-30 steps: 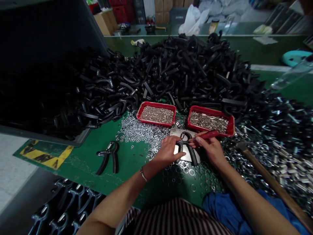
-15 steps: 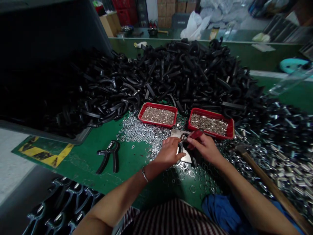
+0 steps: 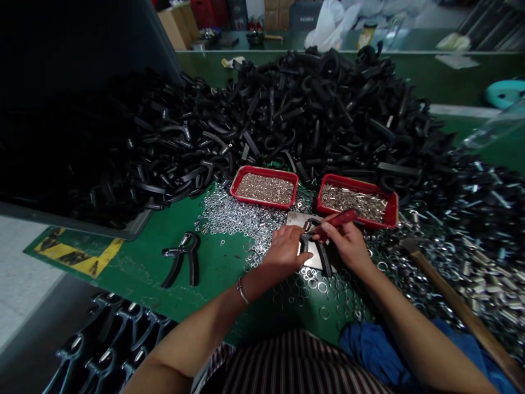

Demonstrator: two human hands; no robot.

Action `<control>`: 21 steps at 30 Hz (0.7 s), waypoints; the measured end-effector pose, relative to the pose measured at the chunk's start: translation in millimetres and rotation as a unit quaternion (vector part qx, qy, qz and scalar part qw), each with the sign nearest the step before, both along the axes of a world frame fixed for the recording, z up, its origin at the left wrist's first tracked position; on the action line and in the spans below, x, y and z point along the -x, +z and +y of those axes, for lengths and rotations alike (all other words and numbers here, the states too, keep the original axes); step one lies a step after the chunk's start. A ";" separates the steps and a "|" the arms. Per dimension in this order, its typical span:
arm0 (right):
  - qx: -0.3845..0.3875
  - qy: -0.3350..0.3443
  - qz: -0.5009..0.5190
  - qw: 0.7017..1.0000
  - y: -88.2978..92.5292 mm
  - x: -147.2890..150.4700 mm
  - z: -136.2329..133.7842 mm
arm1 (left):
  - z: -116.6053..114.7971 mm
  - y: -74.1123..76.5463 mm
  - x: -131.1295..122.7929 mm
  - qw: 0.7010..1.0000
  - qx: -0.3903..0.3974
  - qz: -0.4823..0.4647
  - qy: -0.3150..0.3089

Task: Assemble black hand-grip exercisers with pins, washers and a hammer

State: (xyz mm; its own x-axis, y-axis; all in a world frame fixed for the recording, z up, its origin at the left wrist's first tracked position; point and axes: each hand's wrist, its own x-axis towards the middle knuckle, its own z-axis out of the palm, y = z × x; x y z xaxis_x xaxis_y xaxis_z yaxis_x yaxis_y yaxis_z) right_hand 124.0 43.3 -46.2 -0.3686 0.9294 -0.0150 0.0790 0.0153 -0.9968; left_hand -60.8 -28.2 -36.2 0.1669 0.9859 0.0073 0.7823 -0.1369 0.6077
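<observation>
My left hand (image 3: 284, 249) is closed around one handle of a black hand grip strengthener (image 3: 325, 259), pressing it onto a small metal plate (image 3: 296, 220). The strengthener's coil spring shows at its top. In my right hand (image 3: 349, 244) is a red-handled screwdriver (image 3: 343, 218), its tip end close to the spring and partly hidden by my fingers. Another hand grip strengthener (image 3: 182, 259) with a spring lies to the left on the green table, apart from both hands.
Behind my hands stand a red tray of tiny metal parts (image 3: 266, 189) and a red tray of pins (image 3: 356, 201). Loose washers (image 3: 229, 214) surround the plate. A heap of black handles (image 3: 287, 109) rises behind. A hammer (image 3: 443, 284) lies at right; a large dark bin (image 3: 139, 225) tips in from the left.
My right hand has turned the screwdriver, so its red handle now points further right and up, showing more. My left hand stays on the strengthener. The camera view has shifted slightly.
</observation>
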 end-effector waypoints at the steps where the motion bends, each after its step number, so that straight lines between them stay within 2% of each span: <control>1: 0.000 0.003 -0.003 1.000 -1.4 0.1 -0.6 | 0.0 -0.2 0.0 1.000 0.000 -0.004 0.000; 7: 0.037 -0.002 0.027 0.999 2.9 -1.1 -3.4 | -0.2 -3.9 0.4 1.000 -0.004 -0.009 0.001; 13: 0.022 0.005 0.008 1.000 3.5 -1.9 -6.0 | -0.1 -3.3 0.4 1.000 -0.003 -0.003 0.001; 16: -0.064 0.020 -0.093 0.993 10.1 0.9 -9.8 | 0.0 -2.0 0.1 1.000 0.002 -0.002 0.002; 19: -0.190 0.056 -0.238 0.951 16.4 7.9 -7.5 | -0.6 -2.8 -0.4 1.000 0.000 -0.004 0.002; 21: -0.226 0.073 -0.274 0.932 18.9 12.9 -2.2 | -1.4 -3.7 -0.9 1.000 -0.006 -0.008 0.002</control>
State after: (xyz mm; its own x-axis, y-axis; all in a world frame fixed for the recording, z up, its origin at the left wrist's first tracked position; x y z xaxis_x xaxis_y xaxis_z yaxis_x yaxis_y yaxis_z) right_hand 111.1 41.1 -27.3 -0.5441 0.8266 0.1436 0.5378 0.4750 -0.6966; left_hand -59.8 -29.6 -39.8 0.1618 0.9866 0.0215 0.7735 -0.1403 0.6181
